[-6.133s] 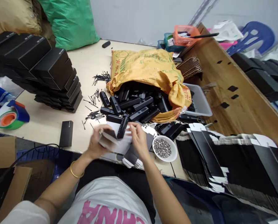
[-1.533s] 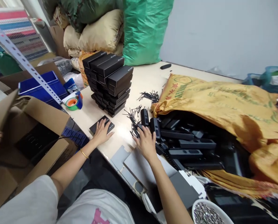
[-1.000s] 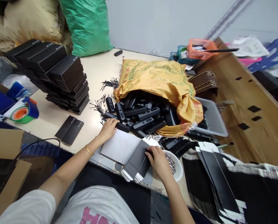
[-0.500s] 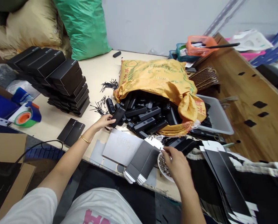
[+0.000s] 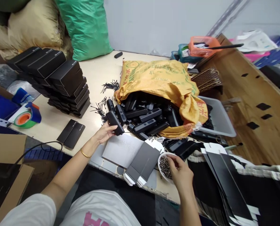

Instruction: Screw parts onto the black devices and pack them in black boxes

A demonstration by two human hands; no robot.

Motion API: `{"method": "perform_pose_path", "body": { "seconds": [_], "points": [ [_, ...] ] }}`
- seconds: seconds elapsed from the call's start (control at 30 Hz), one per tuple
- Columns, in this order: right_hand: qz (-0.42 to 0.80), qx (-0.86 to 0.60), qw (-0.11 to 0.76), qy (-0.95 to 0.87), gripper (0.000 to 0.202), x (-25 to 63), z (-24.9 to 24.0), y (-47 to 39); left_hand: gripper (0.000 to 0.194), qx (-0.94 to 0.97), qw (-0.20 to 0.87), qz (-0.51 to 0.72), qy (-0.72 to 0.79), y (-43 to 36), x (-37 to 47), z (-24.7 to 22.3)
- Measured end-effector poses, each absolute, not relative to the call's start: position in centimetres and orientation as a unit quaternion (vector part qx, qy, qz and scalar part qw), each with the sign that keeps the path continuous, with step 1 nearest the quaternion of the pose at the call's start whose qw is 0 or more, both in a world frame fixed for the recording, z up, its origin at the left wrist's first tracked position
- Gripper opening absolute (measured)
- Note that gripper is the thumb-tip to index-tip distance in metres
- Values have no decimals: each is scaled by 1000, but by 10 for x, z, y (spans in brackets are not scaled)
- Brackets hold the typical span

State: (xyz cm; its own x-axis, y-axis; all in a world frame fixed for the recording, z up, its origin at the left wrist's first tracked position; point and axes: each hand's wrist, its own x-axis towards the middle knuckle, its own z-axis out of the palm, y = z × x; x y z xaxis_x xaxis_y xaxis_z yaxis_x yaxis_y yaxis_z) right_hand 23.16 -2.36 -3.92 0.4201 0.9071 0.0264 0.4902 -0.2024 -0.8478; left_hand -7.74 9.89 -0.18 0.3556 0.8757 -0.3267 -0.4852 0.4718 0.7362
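My left hand [image 5: 105, 133] grips a black oblong plastic device [image 5: 115, 122], held tilted in front of the pile. Similar black devices [image 5: 145, 125] spill from the mouth of a yellow woven sack [image 5: 157, 73]. The fingertips of my right hand [image 5: 181, 173] are bent into a white bowl [image 5: 160, 172] of small metal pieces [image 5: 164, 166]; what they hold, if anything, is hidden. Between my hands lie a flattened black carton [image 5: 143, 163] with white flaps and a pale grey sheet [image 5: 122, 149].
Black boxes [image 5: 64, 78] are stacked at the left, with two more boxes [image 5: 71, 133] near the table edge. A tape dispenser [image 5: 24, 119] stands far left. Folded black cartons [image 5: 227, 182] lie at right, below a translucent bin [image 5: 221, 119] and a wooden panel [image 5: 245, 94].
My left hand has drawn the black device slightly toward me and turned it to slant the other way. My right hand's fingers have moved down into the bowl.
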Motion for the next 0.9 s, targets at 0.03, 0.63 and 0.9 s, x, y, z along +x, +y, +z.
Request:
{"method": "perform_pose_path", "body": {
  "seconds": [0.03, 0.63, 0.9],
  "points": [
    [307, -713, 465, -426, 19, 218, -35, -20, 51, 265, 773, 445, 368, 93, -74, 0],
    [514, -507, 620, -308, 18, 76, -14, 17, 28, 131, 757, 529, 360, 56, -60, 1],
    [469, -543, 584, -380, 16, 72, -12, 19, 27, 124, 749, 539, 363, 56, -60, 0]
  ]
}}
